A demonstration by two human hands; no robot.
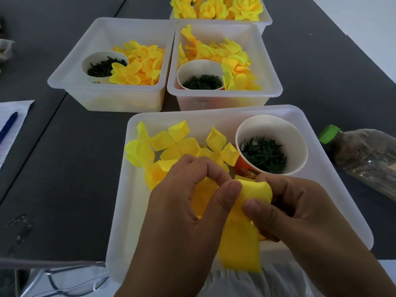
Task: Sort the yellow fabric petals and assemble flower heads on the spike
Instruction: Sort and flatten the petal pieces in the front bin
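Observation:
Both my hands hold one yellow fabric petal piece [242, 239] over the near white bin [128, 211]. My left hand [188, 211] pinches its left part between thumb and fingers. My right hand [295, 213] pinches its right part with the thumb on top. A long lobe of the piece hangs down between my wrists. More loose yellow petals [171, 144] lie in the bin's far left part. A paper cup [272, 133] of dark green plastic parts [263, 154] stands in its far right corner. No spike is visible.
Two more white bins [70, 67] [267, 67] with yellow petals and cups of green parts stand behind. A farther bin [264, 18] holds finished yellow flower heads [216, 7]. A plastic bottle [362, 159] lies at the right. Paper and a blue pen [8, 125] lie left.

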